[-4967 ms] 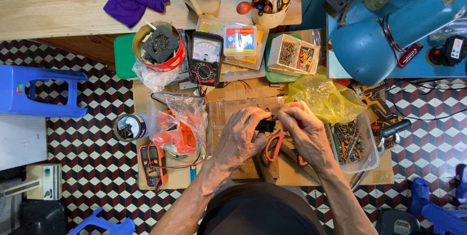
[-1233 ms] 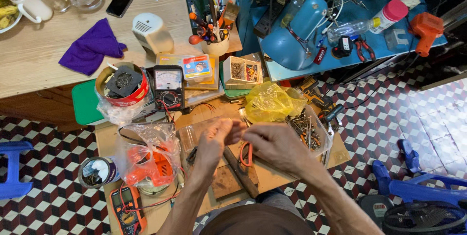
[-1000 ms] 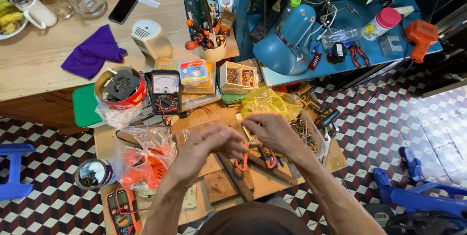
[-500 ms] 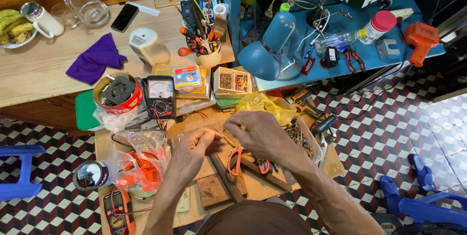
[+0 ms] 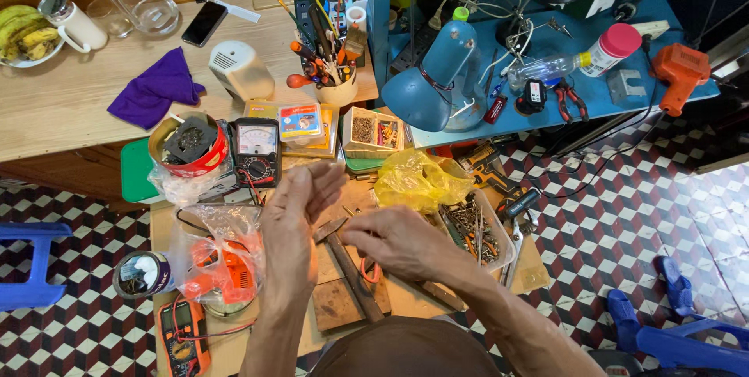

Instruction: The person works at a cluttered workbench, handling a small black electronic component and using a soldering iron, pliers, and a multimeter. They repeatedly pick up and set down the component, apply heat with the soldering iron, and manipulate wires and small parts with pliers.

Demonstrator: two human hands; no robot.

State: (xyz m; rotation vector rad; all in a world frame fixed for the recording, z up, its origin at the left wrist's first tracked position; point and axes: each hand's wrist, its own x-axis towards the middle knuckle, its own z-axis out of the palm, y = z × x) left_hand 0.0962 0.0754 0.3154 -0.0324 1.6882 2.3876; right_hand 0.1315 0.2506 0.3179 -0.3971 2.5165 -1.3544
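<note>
Metal strip (image 5: 331,229) between both hands

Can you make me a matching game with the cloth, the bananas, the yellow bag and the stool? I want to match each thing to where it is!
Things:
1. purple cloth
2. yellow bananas
3. crumpled yellow plastic bag
4. blue plastic stool

Places:
A. on the checkered floor
B. in a bowl at the table's far left
C. beside the clear tray of screws
D. on the wooden table, left of the white box

Pairs: 1-D, 2-B, 3-C, 4-A

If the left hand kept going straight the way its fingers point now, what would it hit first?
Probably the analog multimeter beyond the left hand's fingertips, or the yellow box beside it; depth is unclear since the hand seems raised.
</note>
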